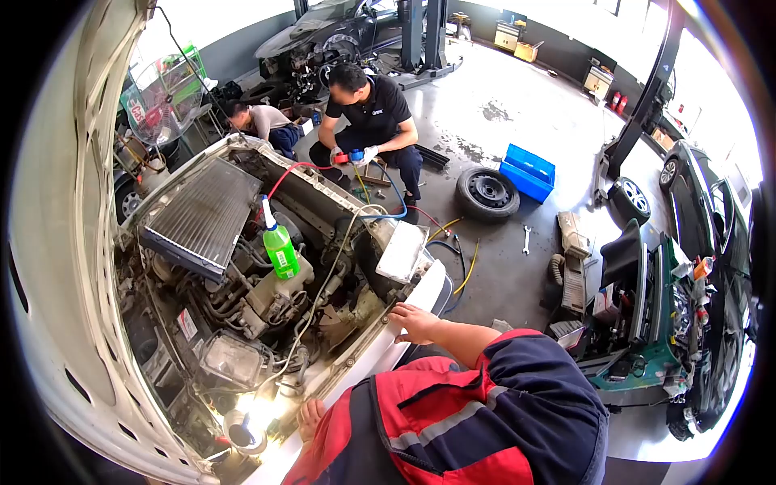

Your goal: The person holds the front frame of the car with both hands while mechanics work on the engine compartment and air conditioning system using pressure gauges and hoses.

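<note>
Nearest, the left hand (311, 419) lies against the car edge (432, 287); its fingers are partly hidden, and I cannot tell how wide they stand. At its 9 o'clock a bright light (257, 422) glares inside the engine bay. The right hand (415, 324) lies on the same edge, palm down, fingers slightly apart and nothing seen in them, with the metal under the fingertips.

From the right hand, with 12 o'clock toward the top of the view, a green spray bottle (280, 246) stands upright on the engine (267, 295) at 10, well apart from the fingers. A whitish tray (402, 251) sits near, at 12. Beyond it, a wrench (527, 240) lies on the floor at 2; a loose wheel (487, 194) and a blue box (527, 171) are at 1.

Farther, near 12, a crouching person (372, 121) holds red and blue gauges (349, 157) in gloved hands. A second person (267, 124) bends down at 11. Farthest, past them, is a dark car (323, 36).
</note>
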